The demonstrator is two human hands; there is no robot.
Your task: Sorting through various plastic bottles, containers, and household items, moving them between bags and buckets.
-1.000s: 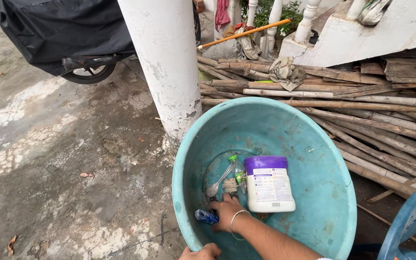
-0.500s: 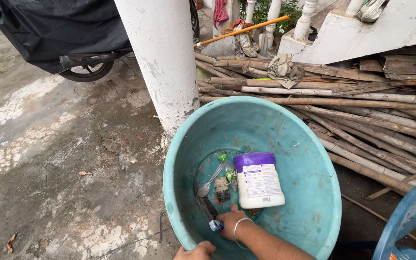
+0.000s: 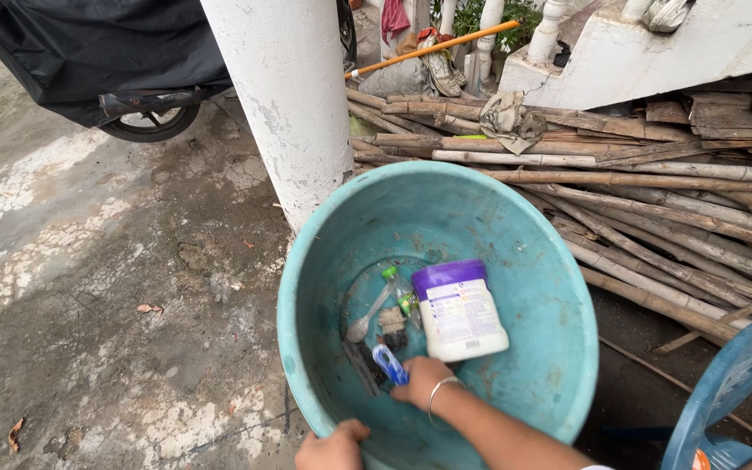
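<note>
Right hand (image 3: 421, 380), grip closed on a small blue tube (image 3: 390, 364) inside the teal basin (image 3: 559, 287); left hand (image 3: 334, 448) clasps the basin's near rim.

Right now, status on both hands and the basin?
Right hand holding small blue item inside teal basin. Left hand gripping near rim. White jar, spoon, small bottle alongside.

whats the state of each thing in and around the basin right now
teal basin: tilted, near rim gripped
left hand: gripping basin rim
right hand: inside basin, holding blue item
blue item: held
white jar: on its side, purple lid on
small bottle: lying down, green cap on
spoon: lying loose
</note>
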